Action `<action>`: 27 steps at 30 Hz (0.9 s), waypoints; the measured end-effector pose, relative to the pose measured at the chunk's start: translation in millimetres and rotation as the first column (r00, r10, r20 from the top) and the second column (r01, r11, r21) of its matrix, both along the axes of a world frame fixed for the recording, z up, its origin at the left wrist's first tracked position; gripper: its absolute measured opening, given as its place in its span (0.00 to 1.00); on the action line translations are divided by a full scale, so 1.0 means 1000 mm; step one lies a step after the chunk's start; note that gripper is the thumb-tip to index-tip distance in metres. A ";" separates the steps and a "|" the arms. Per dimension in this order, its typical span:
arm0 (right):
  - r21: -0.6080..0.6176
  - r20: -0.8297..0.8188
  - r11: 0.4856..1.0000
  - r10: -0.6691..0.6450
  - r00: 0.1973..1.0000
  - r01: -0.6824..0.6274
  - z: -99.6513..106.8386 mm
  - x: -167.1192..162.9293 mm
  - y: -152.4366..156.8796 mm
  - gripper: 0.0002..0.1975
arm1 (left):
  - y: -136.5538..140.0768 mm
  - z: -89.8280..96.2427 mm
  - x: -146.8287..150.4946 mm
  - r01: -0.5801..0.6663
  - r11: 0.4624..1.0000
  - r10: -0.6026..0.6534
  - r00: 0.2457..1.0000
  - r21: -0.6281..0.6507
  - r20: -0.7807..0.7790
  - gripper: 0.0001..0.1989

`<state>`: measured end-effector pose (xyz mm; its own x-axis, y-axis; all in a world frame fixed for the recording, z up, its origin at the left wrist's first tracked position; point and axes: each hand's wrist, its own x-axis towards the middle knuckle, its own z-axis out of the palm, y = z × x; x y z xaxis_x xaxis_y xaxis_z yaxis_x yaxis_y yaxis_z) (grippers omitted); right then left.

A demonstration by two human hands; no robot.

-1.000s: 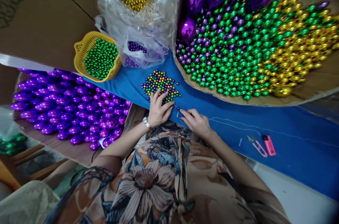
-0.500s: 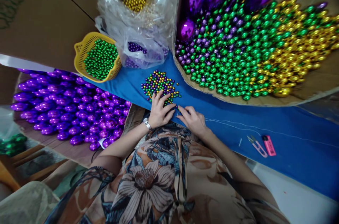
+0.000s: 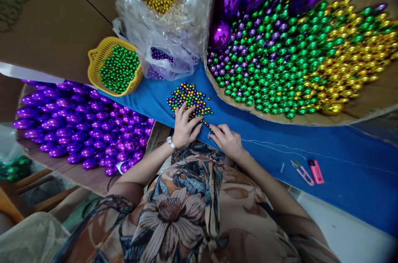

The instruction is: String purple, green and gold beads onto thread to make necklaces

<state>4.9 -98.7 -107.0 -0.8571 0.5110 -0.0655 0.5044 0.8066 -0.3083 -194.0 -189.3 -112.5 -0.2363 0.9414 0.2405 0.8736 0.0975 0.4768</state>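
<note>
A loose pile of small purple, green and gold beads (image 3: 188, 96) lies on the blue cloth before me. My left hand (image 3: 185, 127) rests at the pile's near edge, its fingers spread over the beads. My right hand (image 3: 227, 141) is closed in a pinch, thumb against fingers, on a beaded string (image 3: 207, 123). A few beads show in a short line from that pinch toward my left hand. White thread (image 3: 273, 145) trails from behind my right hand to the right across the cloth. Any needle at my fingertips is too small to make out.
A yellow basket (image 3: 91, 73) of green beads and plastic bags (image 3: 186, 54) with gold and purple beads stand behind. Cardboard boxes hold green and gold balls (image 3: 280, 72) at right, purple ones (image 3: 77, 126) at left. Thread snips (image 3: 303, 173) and a pink lighter (image 3: 316, 171) lie right.
My left hand has drawn slightly left, away from my right fingertips, so more of the bead line shows between them. My right hand has hardly moved.
</note>
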 end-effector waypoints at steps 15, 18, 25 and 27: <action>0.002 -0.015 1.000 -0.005 1.000 0.006 -0.001 0.001 0.000 0.21 | 0.002 0.001 0.002 -0.007 1.000 0.007 1.000 -0.013 0.015 0.14; 0.010 -0.015 1.000 -0.011 1.000 0.011 0.000 -0.001 0.000 0.21 | 0.002 0.001 0.001 -0.002 1.000 0.003 1.000 -0.011 0.015 0.14; 0.055 -0.051 0.998 -0.020 0.999 0.023 -0.004 -0.010 0.001 0.23 | 0.001 0.002 0.005 0.043 0.999 -0.042 0.999 0.027 -0.014 0.13; 0.065 -0.049 0.998 -0.021 0.999 0.024 -0.005 -0.013 0.001 0.23 | 0.001 0.003 0.006 0.054 0.998 -0.054 0.998 0.013 -0.010 0.13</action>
<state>-7.7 -97.9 -112.5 -0.8467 0.5320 0.0097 0.5084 0.8144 -0.2798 -187.9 -188.7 -109.4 -0.1828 0.9495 0.2551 0.8817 0.0435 0.4697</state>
